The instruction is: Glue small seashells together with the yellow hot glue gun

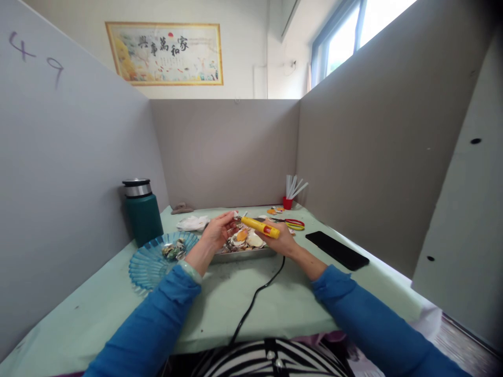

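My right hand (281,240) is wrapped round a yellow glue gun (256,225) with a red trigger, its nozzle pointing left. A black cord (255,299) runs from below that hand toward the table's front edge. My left hand (218,230) pinches at the nozzle tip, with its fingers closed on something small and pale that I cannot make out. Both hands are over a shallow metal tray (241,255) filled with seashells (256,240), some white and one orange. The hands partly hide the tray's sides.
At left, a blue glass plate (143,264) bears small shells (173,250), near a green bottle (142,214). White tissue (193,223) lies behind. Scissors (294,224), a black phone (337,250) and a red cup (287,203) of glue sticks (293,186) are at right. Partitions enclose the table.
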The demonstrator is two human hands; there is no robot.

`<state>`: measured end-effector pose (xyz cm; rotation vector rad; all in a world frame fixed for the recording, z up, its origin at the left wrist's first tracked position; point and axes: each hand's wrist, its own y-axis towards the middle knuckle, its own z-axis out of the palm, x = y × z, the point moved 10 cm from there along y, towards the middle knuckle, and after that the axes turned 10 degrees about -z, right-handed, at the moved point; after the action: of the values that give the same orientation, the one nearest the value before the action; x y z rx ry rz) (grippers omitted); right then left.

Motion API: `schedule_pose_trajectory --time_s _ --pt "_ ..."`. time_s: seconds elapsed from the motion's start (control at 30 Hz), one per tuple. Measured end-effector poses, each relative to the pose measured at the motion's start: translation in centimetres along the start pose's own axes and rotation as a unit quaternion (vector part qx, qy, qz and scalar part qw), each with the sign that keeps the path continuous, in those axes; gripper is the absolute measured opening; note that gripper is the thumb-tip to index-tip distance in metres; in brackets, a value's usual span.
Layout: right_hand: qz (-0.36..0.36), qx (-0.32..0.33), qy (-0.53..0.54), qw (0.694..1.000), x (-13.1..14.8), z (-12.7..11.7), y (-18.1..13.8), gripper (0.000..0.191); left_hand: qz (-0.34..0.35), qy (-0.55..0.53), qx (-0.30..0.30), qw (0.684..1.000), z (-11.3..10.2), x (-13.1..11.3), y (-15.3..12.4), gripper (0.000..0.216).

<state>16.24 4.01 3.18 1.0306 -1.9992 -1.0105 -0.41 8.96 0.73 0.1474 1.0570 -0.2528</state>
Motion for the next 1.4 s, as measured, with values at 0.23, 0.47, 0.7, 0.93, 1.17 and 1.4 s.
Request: schedule_pose_trajectory --time_s 0.23,0.47,0.7,0.93,1.17,1.4 --pt "-0.007 -0.004 -0.006 1.0 -0.34 0.12 -0.2 0.022 -0.002 -0.01 -0.004 1.0 0.14 -0.02 -0.14 0.013" --pt "-0.021 -0.005 -0.019 1.0 -0.05 -0.02 -0.22 0.019 -0.014 -0.03 -0.001 0.999 0.06 0.36 0.02 0.012" --pt "-0.026 -0.003 -0.022 0.999 -0.04 0.04 -0.19 0.018 -0.024 -0.031 0.001 0.999 -0.15 0.68 0.35 0.014" --pt "-0.027 -0.006 -0.024 0.999 -0.13 0.09 -0.21 0.017 -0.032 -0.039 -0.014 0.999 -0.26 0.76 0.22 0.012" --pt "-0.024 -0.014 -0.022 0.999 -0.11 -0.09 -0.22 0.018 -0.032 -0.044 -0.021 0.998 -0.25 0.73 0.17 0.01" --pt "-0.018 -0.016 -0.014 1.0 -0.03 -0.2 -0.2 0.018 -0.038 -0.041 -0.038 0.998 -0.19 0.71 -0.09 0.009"
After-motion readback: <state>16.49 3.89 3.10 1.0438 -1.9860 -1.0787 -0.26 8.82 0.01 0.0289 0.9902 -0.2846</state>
